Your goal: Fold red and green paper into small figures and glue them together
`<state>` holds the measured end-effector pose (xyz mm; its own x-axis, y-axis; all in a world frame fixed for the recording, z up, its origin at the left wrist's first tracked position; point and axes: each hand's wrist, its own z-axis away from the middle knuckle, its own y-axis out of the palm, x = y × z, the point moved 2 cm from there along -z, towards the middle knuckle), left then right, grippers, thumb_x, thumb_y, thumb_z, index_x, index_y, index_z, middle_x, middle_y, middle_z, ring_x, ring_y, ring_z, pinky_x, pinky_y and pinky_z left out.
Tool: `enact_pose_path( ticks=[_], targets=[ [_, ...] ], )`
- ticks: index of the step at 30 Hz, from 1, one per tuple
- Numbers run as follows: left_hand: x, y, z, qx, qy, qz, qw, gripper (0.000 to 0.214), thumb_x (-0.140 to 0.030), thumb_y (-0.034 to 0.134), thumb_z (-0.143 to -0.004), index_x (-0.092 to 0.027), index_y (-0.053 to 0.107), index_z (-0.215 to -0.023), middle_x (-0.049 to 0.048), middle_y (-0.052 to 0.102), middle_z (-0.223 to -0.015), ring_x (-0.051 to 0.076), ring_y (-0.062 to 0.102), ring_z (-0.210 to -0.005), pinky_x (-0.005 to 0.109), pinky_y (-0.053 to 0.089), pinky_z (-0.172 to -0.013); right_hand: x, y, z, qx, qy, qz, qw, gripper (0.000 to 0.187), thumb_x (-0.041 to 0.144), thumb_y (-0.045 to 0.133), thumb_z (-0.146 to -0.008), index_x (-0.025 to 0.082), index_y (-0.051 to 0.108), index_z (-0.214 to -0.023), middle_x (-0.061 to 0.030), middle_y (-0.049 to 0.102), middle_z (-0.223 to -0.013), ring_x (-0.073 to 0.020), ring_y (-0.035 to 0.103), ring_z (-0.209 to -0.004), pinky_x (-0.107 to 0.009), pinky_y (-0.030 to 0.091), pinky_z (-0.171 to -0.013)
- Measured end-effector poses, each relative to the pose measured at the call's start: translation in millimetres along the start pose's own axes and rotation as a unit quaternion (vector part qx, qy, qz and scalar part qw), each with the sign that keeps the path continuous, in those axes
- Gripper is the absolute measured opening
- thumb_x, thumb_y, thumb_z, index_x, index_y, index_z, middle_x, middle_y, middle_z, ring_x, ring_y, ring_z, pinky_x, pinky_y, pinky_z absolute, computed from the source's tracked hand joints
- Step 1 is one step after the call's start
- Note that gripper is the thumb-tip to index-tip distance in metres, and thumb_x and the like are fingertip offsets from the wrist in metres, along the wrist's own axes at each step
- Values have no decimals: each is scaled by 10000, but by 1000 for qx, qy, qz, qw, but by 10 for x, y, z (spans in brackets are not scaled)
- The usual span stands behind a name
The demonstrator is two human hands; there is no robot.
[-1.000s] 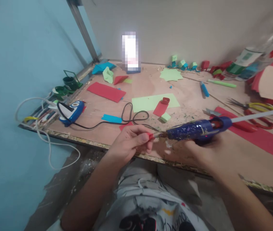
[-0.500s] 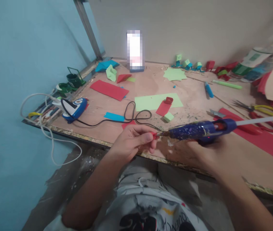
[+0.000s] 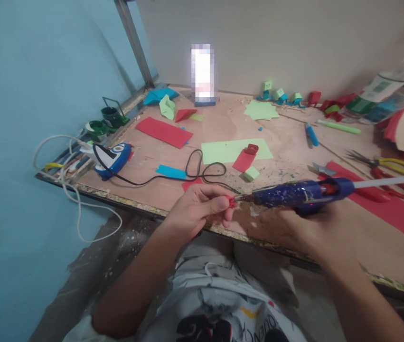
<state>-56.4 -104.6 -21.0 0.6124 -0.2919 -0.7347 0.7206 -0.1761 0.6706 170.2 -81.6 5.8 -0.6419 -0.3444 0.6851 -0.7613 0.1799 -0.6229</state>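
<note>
Your left hand pinches a small red piece over the near edge of the surface; your right hand wraps round the blue glue gun, its nozzle at the piece.

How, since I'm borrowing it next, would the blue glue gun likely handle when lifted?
The glue gun is probably stiff: its shell looks like hard plastic. The long white stick jutting from its rear may make it tip when set down. The black cord running toward it, if attached, could drag.
</note>
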Motion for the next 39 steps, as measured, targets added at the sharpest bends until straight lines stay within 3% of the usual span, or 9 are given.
enact_pose_path(
  ticks=[7,13,21,27,30,33,35,37,39],
  targets=[
    [-9,6,-3,-6,2,-20,1000,357,-404,1002,-688,-127,787,-755,15,696,-571,94,635,-468,171,510,-493,75,-21,-17,-18,-29,14,999,180,264,626,-715,251,488,-599,55,490,-464,-126,468,-398,-272,352,-409],
    [6,5,8,-13,2,-30,999,357,-411,1005,-679,-131,801,-765,13,693,-564,91,627,-459,169,511,-484,68,-31,-1,-20,-32,8,999,66,285,653,-738,228,635,-712,12,633,-570,-175,599,-493,-292,468,-488],
    [12,-1,26,-17,7,-38,999,301,-386,996,-699,-147,828,-769,19,703,-593,84,623,-483,160,494,-482,45,-44,33,-35,-21,16,999,112,298,696,-736,231,696,-826,-14,712,-645,-213,669,-569,-321,554,-586],
    [-17,20,39,-24,-2,-55,998,297,-378,996,-695,-138,827,-739,20,675,-562,82,597,-475,158,480,-473,77,-68,-5,-43,14,20,999,65,275,724,-753,230,694,-789,-11,655,-569,-208,617,-532,-317,511,-531],
    [-32,32,67,-28,-4,-59,998,303,-381,1000,-682,-142,819,-723,18,665,-550,86,588,-474,164,480,-477,162,-78,-145,-34,63,-17,997,206,343,776,-743,229,637,-642,1,599,-526,-190,559,-515,-302,432,-477],
    [-39,40,104,-10,-9,-74,997,310,-398,991,-686,-145,818,-725,22,666,-558,91,584,-474,173,462,-474,380,-43,-418,38,89,-117,988,233,354,800,-746,206,645,-655,20,585,-549,-153,525,-512,-272,379,-461],
    [-43,49,118,10,-15,-89,996,336,-413,994,-668,-133,813,-704,28,657,-548,96,573,-451,186,443,-456,608,44,-664,139,99,-199,965,205,328,805,-796,187,669,-735,16,604,-588,-142,538,-526,-266,400,-481],
    [-49,65,120,29,-20,-103,994,370,-421,1004,-635,-115,798,-667,39,647,-536,106,561,-432,203,428,-435,881,183,-947,204,96,-308,924,110,205,755,-850,180,660,-801,10,606,-632,-138,565,-561,-254,409,-491],
    [-54,86,117,40,-24,-117,992,393,-424,1008,-614,-101,785,-641,49,642,-531,114,556,-431,214,422,-430,1148,406,-1234,263,115,-415,863,134,85,731,-854,170,639,-804,-4,613,-699,-127,573,-607,-254,479,-554]
  ],
)
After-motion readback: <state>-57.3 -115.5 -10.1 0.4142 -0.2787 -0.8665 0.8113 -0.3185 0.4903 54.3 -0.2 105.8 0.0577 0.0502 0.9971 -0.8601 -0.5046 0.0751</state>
